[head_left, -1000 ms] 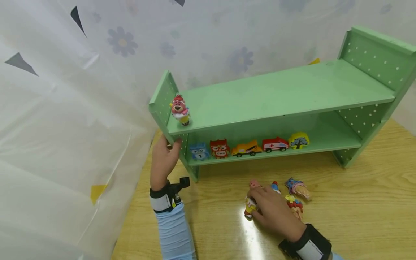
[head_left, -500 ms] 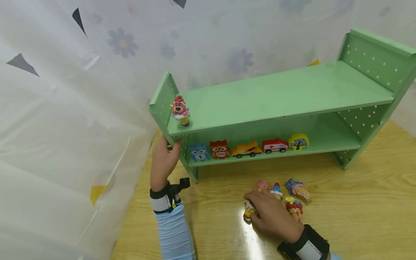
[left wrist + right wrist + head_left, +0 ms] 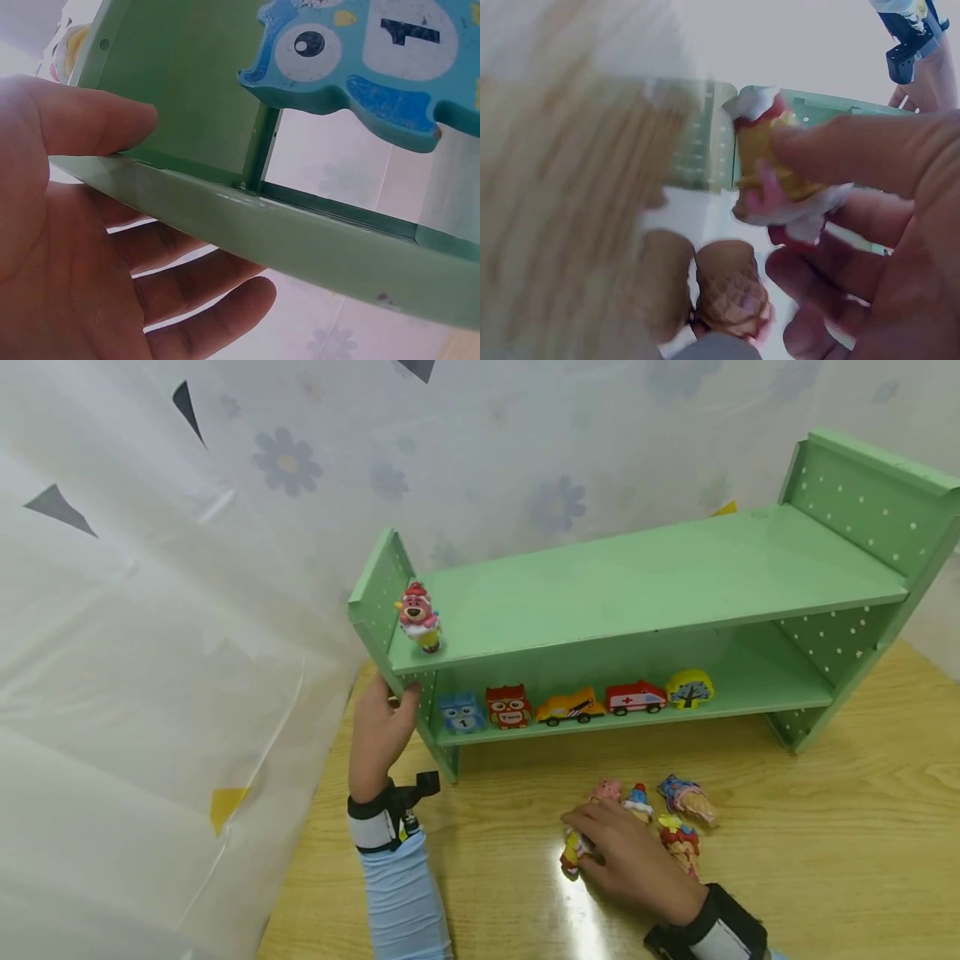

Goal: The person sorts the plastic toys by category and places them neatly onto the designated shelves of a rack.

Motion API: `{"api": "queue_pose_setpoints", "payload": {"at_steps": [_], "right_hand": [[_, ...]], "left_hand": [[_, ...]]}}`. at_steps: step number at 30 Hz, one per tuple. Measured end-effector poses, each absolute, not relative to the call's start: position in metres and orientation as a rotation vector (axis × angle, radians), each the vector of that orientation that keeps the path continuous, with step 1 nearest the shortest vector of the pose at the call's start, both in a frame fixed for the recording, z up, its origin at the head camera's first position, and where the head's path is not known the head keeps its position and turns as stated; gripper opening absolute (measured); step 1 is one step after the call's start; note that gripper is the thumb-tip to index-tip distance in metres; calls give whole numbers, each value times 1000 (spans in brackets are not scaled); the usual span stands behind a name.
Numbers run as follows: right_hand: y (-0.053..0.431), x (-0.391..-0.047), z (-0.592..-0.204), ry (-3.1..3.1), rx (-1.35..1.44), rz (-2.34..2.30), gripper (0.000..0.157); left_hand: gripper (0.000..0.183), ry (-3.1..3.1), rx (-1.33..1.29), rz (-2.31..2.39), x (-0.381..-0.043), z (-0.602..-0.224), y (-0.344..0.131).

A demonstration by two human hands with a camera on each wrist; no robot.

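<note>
My left hand (image 3: 382, 731) holds the left side panel of a green toy shelf (image 3: 615, 589). In the left wrist view the thumb lies on the panel's inner face and the fingers behind its edge. Low over the wooden table, my right hand (image 3: 633, 860) pinches a small yellow, red and white figurine (image 3: 769, 161) between thumb and fingers, covering part of it. Close about that hand lie a pink figurine (image 3: 606, 790), a blue-and-white figurine (image 3: 638, 802), a red cone-shaped figurine (image 3: 681, 843) and a blue-topped cone figurine (image 3: 687, 799).
On the top board stands a pink bear figurine (image 3: 418, 617). The lower board bears a blue owl (image 3: 461, 713), a red owl (image 3: 508, 707), a yellow truck (image 3: 570, 706), an ambulance (image 3: 635, 697) and a yellow tree (image 3: 689, 689). A patterned sheet (image 3: 480, 468) hangs behind.
My right hand has shifted slightly left and towards me with the yellow figurine, and more of the pink and blue-and-white figurines shows. My left hand stays on the panel.
</note>
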State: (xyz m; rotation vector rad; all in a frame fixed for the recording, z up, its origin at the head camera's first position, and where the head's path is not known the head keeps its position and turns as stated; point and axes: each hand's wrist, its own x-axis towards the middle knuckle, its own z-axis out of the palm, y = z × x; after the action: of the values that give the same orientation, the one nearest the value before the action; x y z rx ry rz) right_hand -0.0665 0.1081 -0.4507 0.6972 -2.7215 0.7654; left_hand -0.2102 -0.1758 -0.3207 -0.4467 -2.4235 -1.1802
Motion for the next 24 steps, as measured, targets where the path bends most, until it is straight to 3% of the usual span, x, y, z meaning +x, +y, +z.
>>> {"api": "queue_pose_setpoints", "payload": {"at_steps": [8,24], "right_hand": [[110,-64,-443,-2675,744,907,52],[104,-60,-450,-2624,852,891,19]], "left_hand": [[31,-2415,-465,-1189,-211,-321,-176],[32,-2427,-454,-1191,-209,-321,-176]]}}
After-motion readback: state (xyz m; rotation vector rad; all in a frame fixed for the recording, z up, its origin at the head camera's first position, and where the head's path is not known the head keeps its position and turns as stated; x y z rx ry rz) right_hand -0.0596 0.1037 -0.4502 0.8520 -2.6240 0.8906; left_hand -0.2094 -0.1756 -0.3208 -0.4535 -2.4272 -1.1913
